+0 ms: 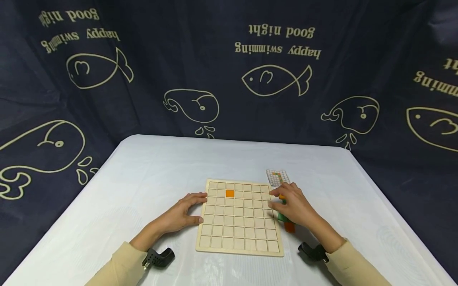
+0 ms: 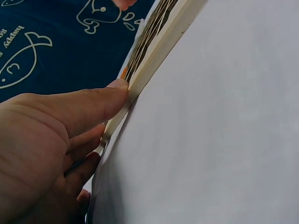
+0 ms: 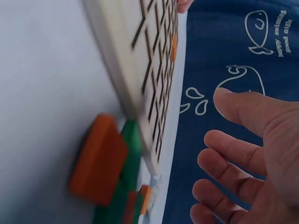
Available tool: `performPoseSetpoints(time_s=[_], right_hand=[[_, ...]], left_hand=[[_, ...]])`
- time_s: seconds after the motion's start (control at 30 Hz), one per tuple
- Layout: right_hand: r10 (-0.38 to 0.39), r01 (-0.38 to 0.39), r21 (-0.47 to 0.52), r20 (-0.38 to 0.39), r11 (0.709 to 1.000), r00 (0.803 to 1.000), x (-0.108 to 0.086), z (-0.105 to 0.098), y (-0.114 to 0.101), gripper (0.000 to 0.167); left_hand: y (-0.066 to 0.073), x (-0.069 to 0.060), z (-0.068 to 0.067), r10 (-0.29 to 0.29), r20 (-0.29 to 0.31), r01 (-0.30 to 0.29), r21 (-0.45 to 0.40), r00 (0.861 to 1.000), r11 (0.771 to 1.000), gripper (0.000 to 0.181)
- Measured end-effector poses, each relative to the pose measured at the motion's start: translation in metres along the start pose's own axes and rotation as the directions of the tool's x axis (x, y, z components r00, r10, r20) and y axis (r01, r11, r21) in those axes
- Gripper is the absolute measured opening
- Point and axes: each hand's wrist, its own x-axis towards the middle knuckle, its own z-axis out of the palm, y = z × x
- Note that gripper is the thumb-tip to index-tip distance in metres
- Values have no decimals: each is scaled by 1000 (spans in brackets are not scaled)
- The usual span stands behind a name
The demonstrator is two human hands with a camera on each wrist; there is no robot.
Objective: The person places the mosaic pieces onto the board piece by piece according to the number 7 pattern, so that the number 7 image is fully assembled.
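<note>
A square wooden grid board (image 1: 239, 246) lies on the white table, with one orange tile (image 1: 230, 193) in a cell of its second row. My left hand (image 1: 178, 213) touches the board's left edge with thumb and fingertips; the left wrist view shows the thumb against the rim (image 2: 161, 53). Over the right edge hovers my right hand (image 1: 294, 204), fingers apart and holding nothing. Beneath and beside it lie green pieces (image 1: 282, 217) and an orange-red piece (image 1: 290, 227), partly hidden. In the right wrist view the orange-red block (image 3: 99, 161) stands near the board's rim.
A small card (image 1: 277, 177) printed with a coloured grid pattern lies behind the right hand. The white table (image 1: 143, 167) meets a dark patterned cloth (image 1: 222, 71) at its back. A black wrist-worn device is on each wrist.
</note>
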Motion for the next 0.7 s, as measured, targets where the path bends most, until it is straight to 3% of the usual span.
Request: performPoseSetpoints(time_s=[0.7], right_hand=[[31, -32, -57, -16, 998, 999, -32, 2, 22, 24]], left_hand=[[0, 0, 0, 2, 4, -2, -7, 1000, 1000, 59]])
